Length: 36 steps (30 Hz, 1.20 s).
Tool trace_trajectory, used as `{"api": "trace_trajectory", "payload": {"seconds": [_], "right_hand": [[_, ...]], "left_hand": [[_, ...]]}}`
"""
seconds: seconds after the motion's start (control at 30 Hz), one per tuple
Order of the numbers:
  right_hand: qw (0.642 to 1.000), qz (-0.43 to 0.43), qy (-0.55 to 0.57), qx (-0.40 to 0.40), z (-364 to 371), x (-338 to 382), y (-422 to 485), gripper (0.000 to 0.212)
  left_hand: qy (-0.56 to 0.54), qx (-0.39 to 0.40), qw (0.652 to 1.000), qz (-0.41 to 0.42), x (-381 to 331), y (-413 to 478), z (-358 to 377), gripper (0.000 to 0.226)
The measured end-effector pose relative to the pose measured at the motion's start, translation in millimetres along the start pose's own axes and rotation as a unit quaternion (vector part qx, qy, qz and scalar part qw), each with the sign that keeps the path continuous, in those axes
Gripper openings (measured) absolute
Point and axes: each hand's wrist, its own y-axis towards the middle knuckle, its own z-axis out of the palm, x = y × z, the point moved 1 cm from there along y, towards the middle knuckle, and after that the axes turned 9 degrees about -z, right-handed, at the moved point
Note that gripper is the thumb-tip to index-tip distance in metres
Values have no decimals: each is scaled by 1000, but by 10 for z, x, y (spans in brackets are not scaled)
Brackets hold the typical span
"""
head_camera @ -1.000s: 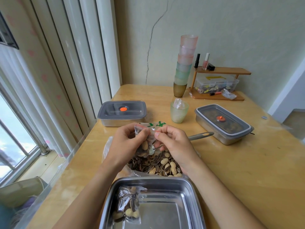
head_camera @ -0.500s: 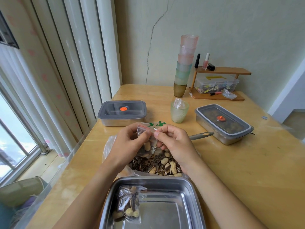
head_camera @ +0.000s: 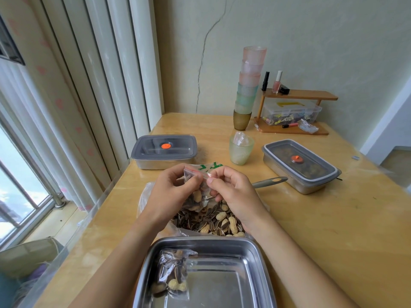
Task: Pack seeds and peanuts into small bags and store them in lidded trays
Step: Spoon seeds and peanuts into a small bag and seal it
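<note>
Left hand (head_camera: 172, 192) and right hand (head_camera: 233, 192) both pinch the small zip bag (head_camera: 196, 187) above the seed pile (head_camera: 211, 221), open tray (head_camera: 255, 258) at 6 o'clock.

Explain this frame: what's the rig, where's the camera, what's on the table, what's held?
No robot here: a person's bare hands, filmed by one wide-angle camera on their head, looking down. The left hand and right hand both pinch the top of a small bag of seeds and peanuts, over a big open bag of the same mix. Nearest is an open metal tray holding one filled bag. On the wooden table sit two lidded trays, a green cup and a grey handle.
</note>
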Motion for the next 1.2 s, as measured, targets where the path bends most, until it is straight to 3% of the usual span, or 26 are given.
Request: {"api": "trace_trajectory", "payload": {"seconds": [0.1,0.53,0.87,1.2], "right_hand": [[1000,-10,4,12,11,6,-7,3],[998,-52,-36,-14,16,-54,18,17],[997,-61,-49,2,-9,-21,4,7],[991,-80,-97,-41,-44,-74,45,16]], "left_hand": [[-2,3,1000,-3,-15,-14,13,14],[-8,4,1000,-5,-29,-28,29,8],[-24,4,1000,-7,2,1,16,9],[-5,1,1000,21,48,53,-27,11]]}}
